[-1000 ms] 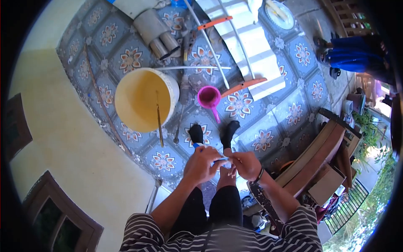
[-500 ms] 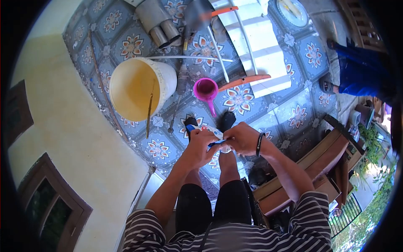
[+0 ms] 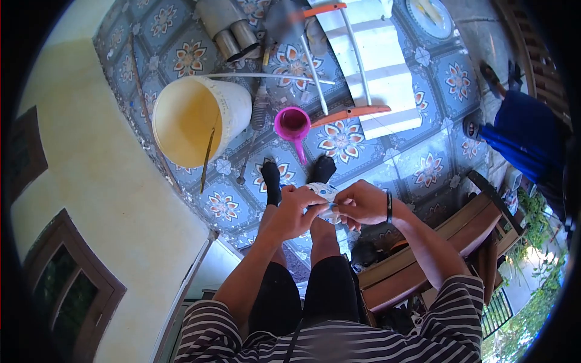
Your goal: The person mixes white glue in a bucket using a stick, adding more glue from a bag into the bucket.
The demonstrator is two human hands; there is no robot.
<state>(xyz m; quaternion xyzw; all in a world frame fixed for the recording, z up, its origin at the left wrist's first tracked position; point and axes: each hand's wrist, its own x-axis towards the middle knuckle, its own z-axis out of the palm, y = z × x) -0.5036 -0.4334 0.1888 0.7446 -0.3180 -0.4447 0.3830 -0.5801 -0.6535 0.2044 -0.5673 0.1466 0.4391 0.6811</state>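
A small white plastic packet with blue markings is between my hands, just above my knees and feet. My left hand grips it from the left, thumb and fingers pinched at its near edge. From the other side my right hand, with a dark band at the wrist, pinches the same edge close to the left fingertips. A bit of blue shows between the fingertips. My fingers cover part of the packet, so its contents cannot be made out. Beyond it on the tiles is a pink dipper, its handle pointing toward me.
A large white bucket with a thin stick stands to the left. Farther off lie an orange-and-white metal frame, a white corrugated sheet and a plate. A wooden bench is at right; another person's blue clothing shows beyond.
The packet has turned so more of its white, blue-marked face shows. My right hand has shifted slightly right and its fingers have changed position. The other person at right has moved a leg.
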